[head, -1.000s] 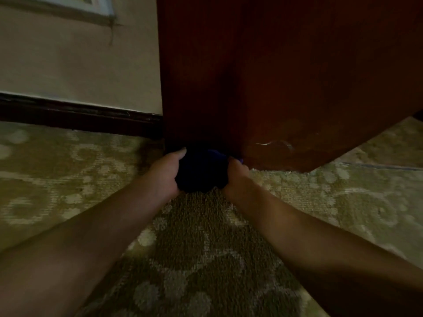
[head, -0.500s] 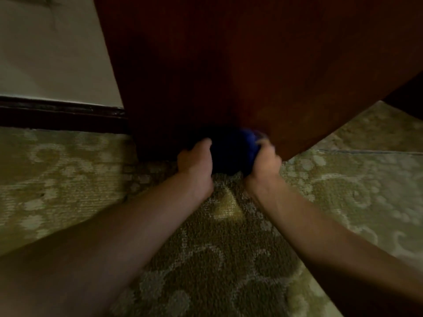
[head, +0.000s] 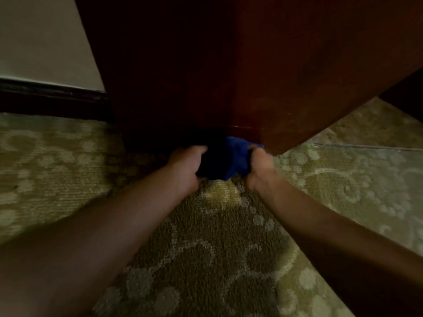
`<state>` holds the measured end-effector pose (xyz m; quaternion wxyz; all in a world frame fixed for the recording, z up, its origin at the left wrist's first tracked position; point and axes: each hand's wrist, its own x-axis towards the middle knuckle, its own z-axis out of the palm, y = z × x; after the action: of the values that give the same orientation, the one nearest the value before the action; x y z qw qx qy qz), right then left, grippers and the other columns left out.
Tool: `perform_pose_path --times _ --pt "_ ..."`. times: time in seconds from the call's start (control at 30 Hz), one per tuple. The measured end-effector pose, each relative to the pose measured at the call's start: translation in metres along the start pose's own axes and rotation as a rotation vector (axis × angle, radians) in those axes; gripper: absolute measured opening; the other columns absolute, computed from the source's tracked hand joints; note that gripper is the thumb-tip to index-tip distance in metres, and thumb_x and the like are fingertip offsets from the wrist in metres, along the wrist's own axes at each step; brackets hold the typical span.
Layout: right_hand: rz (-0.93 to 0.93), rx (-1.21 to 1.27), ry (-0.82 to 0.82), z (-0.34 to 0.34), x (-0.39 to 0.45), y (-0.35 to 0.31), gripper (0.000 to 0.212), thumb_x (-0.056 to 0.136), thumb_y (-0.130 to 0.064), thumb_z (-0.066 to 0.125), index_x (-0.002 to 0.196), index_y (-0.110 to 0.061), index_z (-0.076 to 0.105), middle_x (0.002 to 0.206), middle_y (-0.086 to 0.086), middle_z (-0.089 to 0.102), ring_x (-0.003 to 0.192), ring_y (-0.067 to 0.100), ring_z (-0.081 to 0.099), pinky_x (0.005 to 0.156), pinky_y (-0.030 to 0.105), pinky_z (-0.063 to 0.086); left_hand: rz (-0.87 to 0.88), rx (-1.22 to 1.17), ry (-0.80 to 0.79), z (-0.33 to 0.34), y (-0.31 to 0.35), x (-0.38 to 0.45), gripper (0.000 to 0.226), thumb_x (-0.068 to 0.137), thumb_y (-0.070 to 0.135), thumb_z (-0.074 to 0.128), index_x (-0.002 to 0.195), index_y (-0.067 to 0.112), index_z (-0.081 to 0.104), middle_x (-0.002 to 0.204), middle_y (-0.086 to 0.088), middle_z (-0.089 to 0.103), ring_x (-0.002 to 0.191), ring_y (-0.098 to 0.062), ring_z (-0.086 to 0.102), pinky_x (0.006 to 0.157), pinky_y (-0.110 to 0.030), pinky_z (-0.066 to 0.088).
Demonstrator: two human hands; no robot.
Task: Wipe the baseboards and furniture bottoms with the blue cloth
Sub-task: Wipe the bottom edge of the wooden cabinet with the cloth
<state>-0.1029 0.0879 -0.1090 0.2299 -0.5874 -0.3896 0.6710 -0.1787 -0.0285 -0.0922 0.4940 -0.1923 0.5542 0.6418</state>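
Both hands, left hand (head: 186, 167) and right hand (head: 259, 169), were clamped on the bunched blue cloth (head: 237, 156), pressed at the cabinet (head: 263, 72) bottom corner, 12 o'clock. Firm pressure low along the edge was advisable, clear of the carpet (head: 217, 236).

Both hands (head: 187, 167) and blue cloth (head: 235, 156) shifted right along cabinet base (head: 263, 133)
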Motion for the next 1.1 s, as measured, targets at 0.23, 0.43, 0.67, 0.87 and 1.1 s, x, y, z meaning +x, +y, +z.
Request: perform_pose_path --times 0.23,0.43,0.67,0.87,1.1 --pt "-0.451 0.167 0.201 -0.009 -0.041 -0.073 0.009 0.092 -0.006 0.045 0.090 -0.012 0.052 0.085 0.005 0.058 0.077 0.020 0.061 0.073 0.037 0.055 0.012 -0.051 -0.217 0.049 0.000 -0.021 0.045 0.089 0.024 0.068 0.131 0.020 0.053 0.122 0.001 0.062 0.109 -0.020 0.062 0.087 -0.036 0.055" --pt "-0.130 0.127 0.097 -0.031 0.022 -0.022 0.035 0.099 -0.027 0.037 0.126 -0.010 0.050 0.125 0.013 0.061 0.104 0.030 0.063 0.071 0.037 0.057 0.011 0.064 -0.156 0.052 -0.006 -0.002 0.051 0.091 0.016 0.063 0.139 0.012 0.048 0.134 -0.009 0.058 0.117 -0.029 0.060 0.083 -0.038 0.053" --pt "-0.215 0.199 0.153 -0.035 -0.001 -0.045 0.016 0.093 0.001 0.040 0.101 -0.011 0.047 0.081 0.005 0.056 0.071 0.018 0.059 0.054 0.023 0.053 -0.046 0.071 -0.110 0.060 -0.019 -0.001 0.051 0.084 0.026 0.067 0.133 0.019 0.056 0.127 -0.005 0.065 0.104 -0.023 0.065 0.079 -0.036 0.058" --pt "-0.601 0.068 0.401 -0.045 -0.005 -0.083 0.008 0.084 -0.022 0.046 0.091 -0.017 0.047 0.098 0.005 0.059 0.096 0.025 0.062 0.087 0.040 0.051 0.079 0.075 -0.197 0.103 -0.025 -0.018 0.047 0.098 0.017 0.054 0.145 0.018 0.043 0.138 -0.005 0.056 0.105 -0.019 0.060 0.069 -0.030 0.051" --pt "-0.049 0.004 0.225 -0.040 0.009 -0.038 0.027 0.099 -0.011 0.040 0.123 -0.002 0.049 0.125 0.019 0.058 0.113 0.034 0.058 0.088 0.041 0.050 -0.009 0.122 0.015 0.079 -0.050 0.036 0.054 0.083 0.026 0.064 0.135 0.020 0.053 0.131 -0.009 0.062 0.107 -0.029 0.064 0.079 -0.041 0.057"
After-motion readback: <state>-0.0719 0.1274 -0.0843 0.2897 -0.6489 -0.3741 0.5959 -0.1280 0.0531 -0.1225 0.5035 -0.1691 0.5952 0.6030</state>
